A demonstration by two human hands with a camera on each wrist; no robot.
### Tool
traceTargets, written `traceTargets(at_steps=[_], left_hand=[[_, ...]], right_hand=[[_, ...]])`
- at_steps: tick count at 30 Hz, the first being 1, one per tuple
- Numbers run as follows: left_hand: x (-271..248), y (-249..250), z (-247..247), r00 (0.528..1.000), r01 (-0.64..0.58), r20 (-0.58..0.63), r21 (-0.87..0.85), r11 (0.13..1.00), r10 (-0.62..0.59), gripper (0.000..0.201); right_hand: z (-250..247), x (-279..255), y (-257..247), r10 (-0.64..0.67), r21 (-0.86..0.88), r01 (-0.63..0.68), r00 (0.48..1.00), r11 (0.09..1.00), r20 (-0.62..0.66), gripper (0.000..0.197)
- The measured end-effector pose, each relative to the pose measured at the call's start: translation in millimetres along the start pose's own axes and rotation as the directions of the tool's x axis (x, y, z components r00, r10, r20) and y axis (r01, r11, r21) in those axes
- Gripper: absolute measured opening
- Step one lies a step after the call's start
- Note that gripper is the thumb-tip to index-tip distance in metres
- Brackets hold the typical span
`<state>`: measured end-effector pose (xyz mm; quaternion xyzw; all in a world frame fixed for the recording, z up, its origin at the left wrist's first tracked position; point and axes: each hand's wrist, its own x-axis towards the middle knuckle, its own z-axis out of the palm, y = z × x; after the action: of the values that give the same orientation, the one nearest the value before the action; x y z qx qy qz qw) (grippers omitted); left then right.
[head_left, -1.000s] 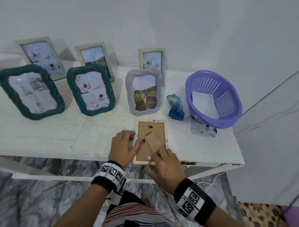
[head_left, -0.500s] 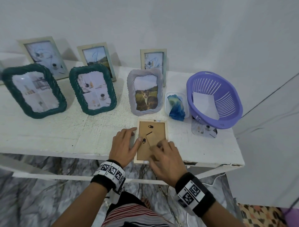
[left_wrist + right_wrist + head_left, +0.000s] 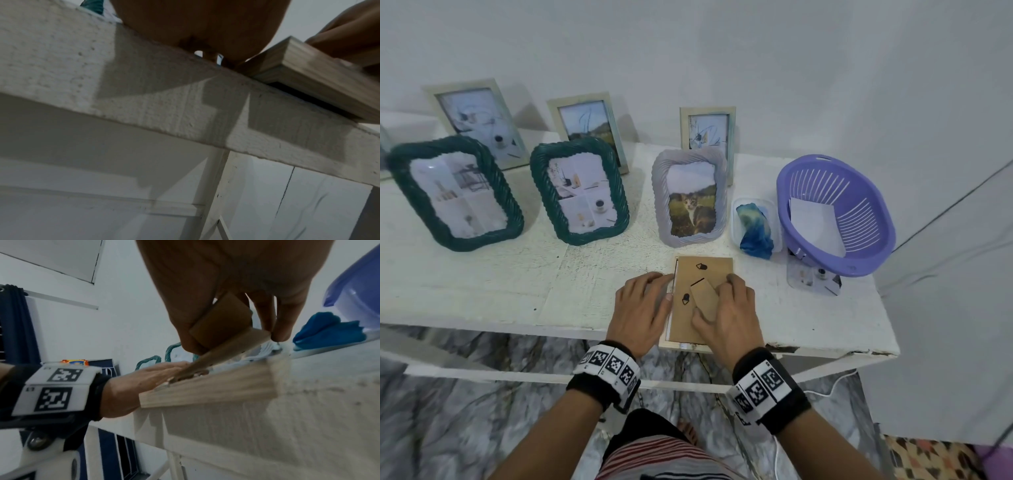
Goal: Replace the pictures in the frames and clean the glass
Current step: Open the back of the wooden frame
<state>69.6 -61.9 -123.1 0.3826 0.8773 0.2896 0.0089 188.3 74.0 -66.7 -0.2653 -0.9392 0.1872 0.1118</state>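
the small wooden frame (image 3: 697, 343) is lying face down at the front edge of the white table (image 3: 482, 284), its near end hanging slightly over the lip, and its brown backing board (image 3: 705, 274) is now lifting out of the frame. a second ago the board was sitting flat inside the rim; now its right side is rising while the left side is staying low, which the right wrist view shows clearly as a tilted brown sheet over the pale wood. the right hand (image 3: 729, 318) is pinching the board's cardboard stand flap (image 3: 705, 298) between thumb and curled fingers and is using it as a handle, having shifted up from the lower part of the board. the left hand (image 3: 642, 308) is staying beside the frame, fingers fairly straight on the table and thumb pressing the frame's left edge to keep it from sliding. this probably means the opening step is nearly done and the old picture is about to be exposed for swapping. the replacement sheets seem to be waiting in the purple basket (image 3: 859, 260), and the blue cloth (image 3: 751, 226) in its clear tub is sitting just left of it, untouched, so the glass cleaning is still ahead. the other frames are standing along the back.
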Motion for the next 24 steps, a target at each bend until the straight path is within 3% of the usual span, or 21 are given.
traceTargets(at_steps=[11, 17, 24], left_hand=[[0.2, 2.9, 0.1, 1.000, 0.018, -0.016, -0.023, 1.000, -0.019, 0.045], [1.7, -4.6, -3.4, 0.997, 0.045, -0.060, -0.188, 0.981, -0.057, 0.049], [1.3, -8.8, -2.9, 0.996, 0.058, -0.047, -0.239, 0.969, -0.071, 0.047]], right_hand=[[-47.1, -15.2, 75.0, 0.220, 0.003, -0.221, 0.973, 0.975, 0.065, 0.048], [-40.3, -24.4, 89.8, 0.195, -0.059, -0.189, 0.974, 0.980, 0.118, 0.049], [-21.4, -12.4, 77.8, 0.115, -0.151, -0.104, 0.991, 0.983, 0.067, 0.043]])
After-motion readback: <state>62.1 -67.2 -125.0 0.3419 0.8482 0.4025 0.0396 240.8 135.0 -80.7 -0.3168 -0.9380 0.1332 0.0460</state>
